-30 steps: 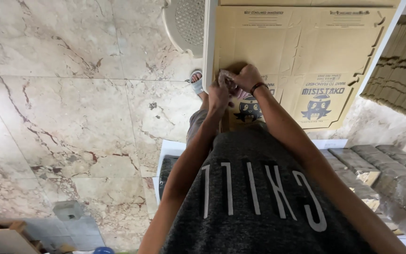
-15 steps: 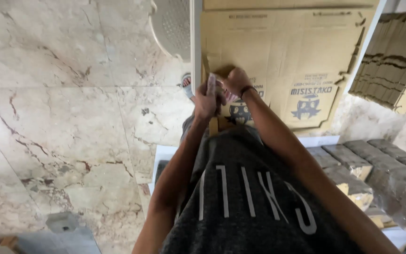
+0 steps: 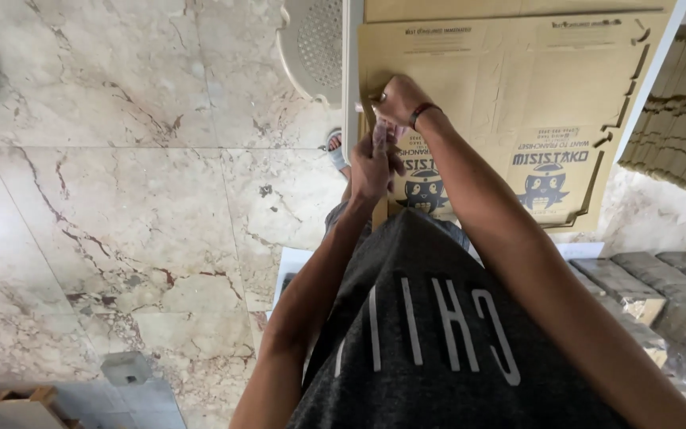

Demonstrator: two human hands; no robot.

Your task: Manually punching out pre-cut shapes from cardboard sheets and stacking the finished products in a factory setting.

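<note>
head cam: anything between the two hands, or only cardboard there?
Head view: only the flat brown cardboard sheet shows in the short gap between left hand and right hand; both are at its left edge.

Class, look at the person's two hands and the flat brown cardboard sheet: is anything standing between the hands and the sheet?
Nothing visible does. The right hand is already on the cardboard sheet near its left edge, and the left hand is up against that same edge just below it.

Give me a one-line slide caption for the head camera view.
Both hands, left hand and right hand, work the left edge of a flat brown cardboard sheet above a marble floor.
</note>
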